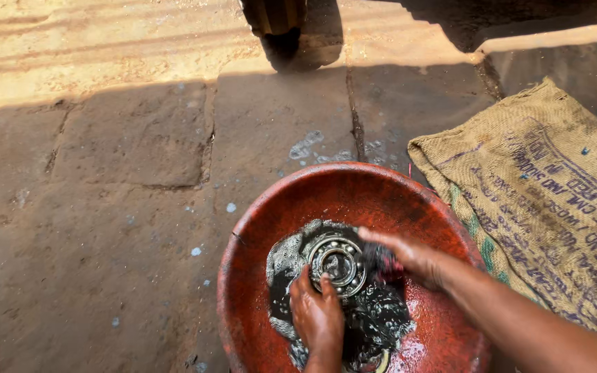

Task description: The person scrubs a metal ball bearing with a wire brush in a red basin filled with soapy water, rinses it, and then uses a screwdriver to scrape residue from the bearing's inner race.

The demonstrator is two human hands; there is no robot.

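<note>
Head view: left hand (317, 314) fingers steady round steel ball bearing (338, 261) in red plastic basin (257, 228); right hand (409, 257) clenched on dark brush (379, 260). Risk, I'd judge: soapy black liquid (374, 318) makes bearing slippery, could slide free.

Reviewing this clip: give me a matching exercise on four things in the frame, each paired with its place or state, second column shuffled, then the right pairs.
Things:
1. Metal bearing
2. Red basin
3. Burlap sack
4. Right hand

Places or states:
A. Lies flat on the stone floor, to the right of the basin
B. Sits in dark, foamy liquid, with the left hand at its lower edge
C. Holds a dark brush against the bearing
D. Round, stands on the stone floor and holds the dirty liquid

Pairs: 1-B, 2-D, 3-A, 4-C
</note>
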